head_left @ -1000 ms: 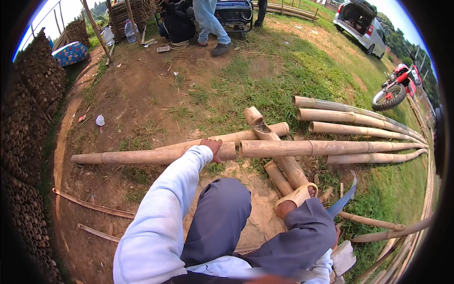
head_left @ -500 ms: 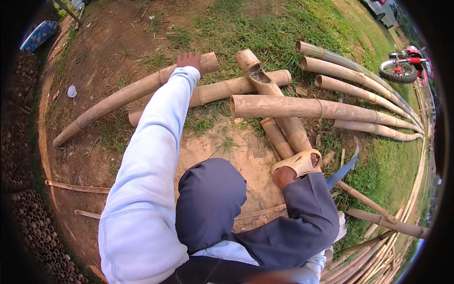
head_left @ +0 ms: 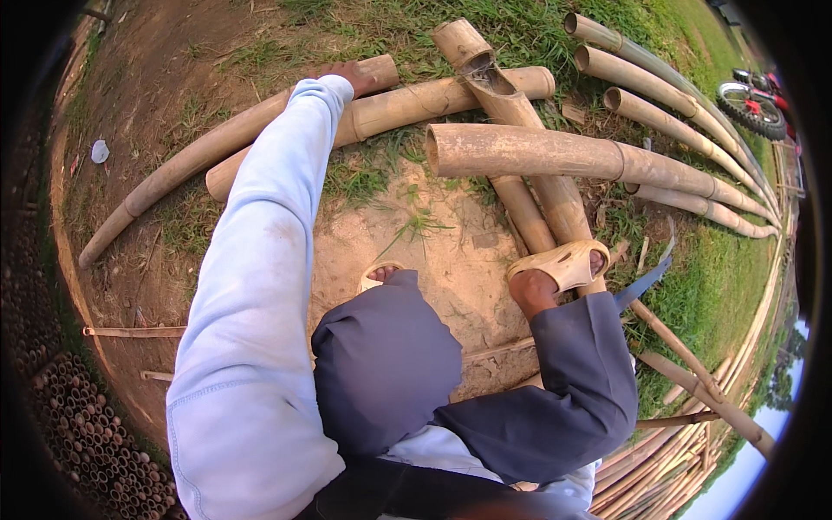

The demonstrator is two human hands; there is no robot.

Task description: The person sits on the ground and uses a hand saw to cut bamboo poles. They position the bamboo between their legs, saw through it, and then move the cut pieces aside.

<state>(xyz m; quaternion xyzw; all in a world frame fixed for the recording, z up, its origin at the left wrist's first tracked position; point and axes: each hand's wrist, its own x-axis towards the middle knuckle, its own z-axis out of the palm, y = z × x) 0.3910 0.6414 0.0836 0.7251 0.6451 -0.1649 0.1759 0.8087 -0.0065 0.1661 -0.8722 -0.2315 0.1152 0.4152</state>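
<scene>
My left hand [head_left: 348,76] lies over a curved bamboo pole [head_left: 195,152] near its cut right end, with the fingers bent over its far side. Just nearer to me, a second bamboo pole [head_left: 407,106] runs beneath a notched bamboo piece [head_left: 511,104]. A thick bamboo pole [head_left: 529,149] rests across that notched piece. My sandalled right foot [head_left: 563,267] is on the lower part of the notched bamboo. Beside my right knee a blue blade [head_left: 648,276] sticks out, its other end hidden behind the leg. My right hand does not show.
Several bamboo poles [head_left: 646,61] fan out at the right. Stacked cut bamboo [head_left: 100,433] fills the lower left. Long thin poles [head_left: 663,472] lie at the lower right. A motorbike [head_left: 752,108] stands at the far right. Sawdust [head_left: 416,269] covers the ground between my feet.
The view has tilted, so the poles sit higher and my left foot now shows. My left hand stays on the same pole, its fingers less spread. The blue blade has shifted slightly.
</scene>
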